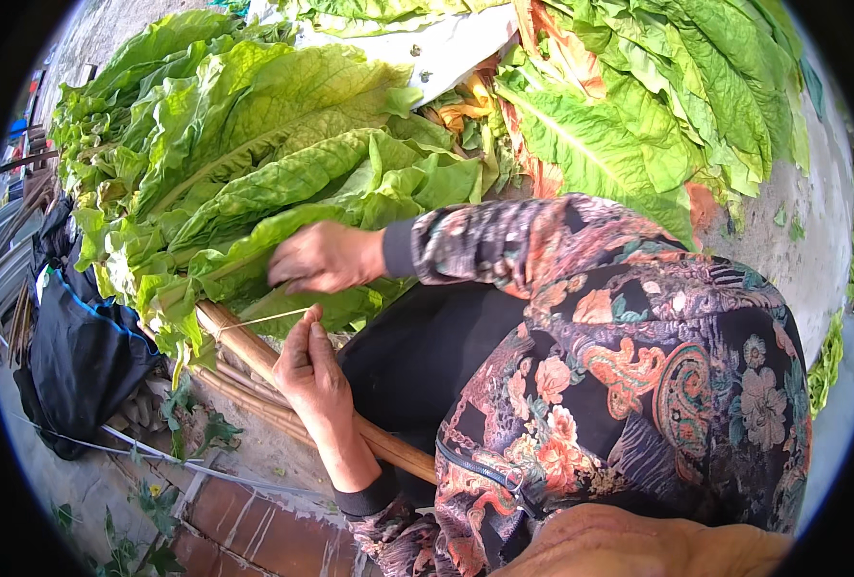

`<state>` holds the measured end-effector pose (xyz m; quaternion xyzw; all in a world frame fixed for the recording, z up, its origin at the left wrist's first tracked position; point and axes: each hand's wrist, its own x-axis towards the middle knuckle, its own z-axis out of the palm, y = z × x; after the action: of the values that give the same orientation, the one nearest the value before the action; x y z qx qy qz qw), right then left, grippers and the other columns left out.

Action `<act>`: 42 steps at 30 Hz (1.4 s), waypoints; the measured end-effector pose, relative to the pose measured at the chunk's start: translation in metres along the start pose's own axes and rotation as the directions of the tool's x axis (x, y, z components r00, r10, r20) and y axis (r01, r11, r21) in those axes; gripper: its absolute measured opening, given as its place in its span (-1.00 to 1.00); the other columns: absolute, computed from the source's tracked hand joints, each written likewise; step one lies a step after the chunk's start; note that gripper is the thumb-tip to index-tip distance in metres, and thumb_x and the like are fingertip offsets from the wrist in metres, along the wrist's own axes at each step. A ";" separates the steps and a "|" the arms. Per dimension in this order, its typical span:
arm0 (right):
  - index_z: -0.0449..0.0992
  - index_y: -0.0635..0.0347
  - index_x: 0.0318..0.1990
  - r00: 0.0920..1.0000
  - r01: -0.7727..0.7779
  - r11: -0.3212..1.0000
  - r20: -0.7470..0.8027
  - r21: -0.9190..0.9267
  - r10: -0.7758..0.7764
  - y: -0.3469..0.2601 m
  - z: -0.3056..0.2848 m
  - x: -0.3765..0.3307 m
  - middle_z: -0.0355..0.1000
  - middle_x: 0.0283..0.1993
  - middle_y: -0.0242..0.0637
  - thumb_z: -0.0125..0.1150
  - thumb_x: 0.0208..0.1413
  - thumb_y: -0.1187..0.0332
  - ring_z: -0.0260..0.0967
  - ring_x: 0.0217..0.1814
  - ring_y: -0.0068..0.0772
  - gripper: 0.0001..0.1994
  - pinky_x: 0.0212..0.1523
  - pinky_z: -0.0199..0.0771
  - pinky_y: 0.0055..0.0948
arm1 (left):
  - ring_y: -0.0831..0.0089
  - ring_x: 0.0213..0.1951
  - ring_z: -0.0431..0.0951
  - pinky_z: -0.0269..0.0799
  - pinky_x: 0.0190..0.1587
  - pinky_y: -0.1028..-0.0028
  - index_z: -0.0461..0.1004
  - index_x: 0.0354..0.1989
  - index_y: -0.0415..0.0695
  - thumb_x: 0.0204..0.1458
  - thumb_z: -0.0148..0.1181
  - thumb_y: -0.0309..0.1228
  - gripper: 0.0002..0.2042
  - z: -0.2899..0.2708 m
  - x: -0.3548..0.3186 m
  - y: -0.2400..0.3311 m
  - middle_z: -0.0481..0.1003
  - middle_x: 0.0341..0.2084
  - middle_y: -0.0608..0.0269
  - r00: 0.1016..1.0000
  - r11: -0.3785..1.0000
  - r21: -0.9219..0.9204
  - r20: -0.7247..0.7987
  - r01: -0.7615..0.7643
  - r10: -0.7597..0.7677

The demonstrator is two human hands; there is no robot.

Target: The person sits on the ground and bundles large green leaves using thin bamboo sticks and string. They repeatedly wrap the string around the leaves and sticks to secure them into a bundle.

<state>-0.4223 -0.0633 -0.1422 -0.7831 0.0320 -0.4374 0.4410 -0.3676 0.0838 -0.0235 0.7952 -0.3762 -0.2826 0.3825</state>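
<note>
My left hand [311,370] is closed, thumb and fingertips pinching a thin pale string [263,317]. The string is stretched toward a brown wooden pole [239,341], which slants down under my left wrist. Just above, my right hand [323,257] is over the lower edge of a heap of broad green leaves [273,183] that look like tobacco. Its fingers curl downward and are blurred, so what they grip, if anything, does not show. The leaf stems bunch beside the pole's far end.
More big green leaves [629,125] lie at the upper right, near a white sheet [446,48]. Further poles [254,396] run beside the first. A black bag [86,356] sits at the left. Reddish tiles [244,524] and weeds [158,510] are at the lower left.
</note>
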 end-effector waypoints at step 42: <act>0.42 0.16 -0.03 0.334 -0.369 -0.192 -0.323 -0.909 0.885 0.094 -0.259 -0.277 0.49 -0.26 -0.15 0.22 -0.13 0.25 0.44 -0.18 -0.14 -0.56 -0.12 0.39 -0.14 | 0.79 -0.62 0.17 0.05 -0.58 0.73 0.50 -0.14 -0.33 0.12 0.06 -0.54 -0.81 -0.012 0.015 0.008 0.35 -0.62 0.48 0.995 0.966 -0.239 0.030 0.101 -0.096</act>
<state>-0.7457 -0.1713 -0.3329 -0.7954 0.5781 0.1719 0.0600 -0.3533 0.0733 -0.0131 0.7583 -0.3028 -0.3520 0.4577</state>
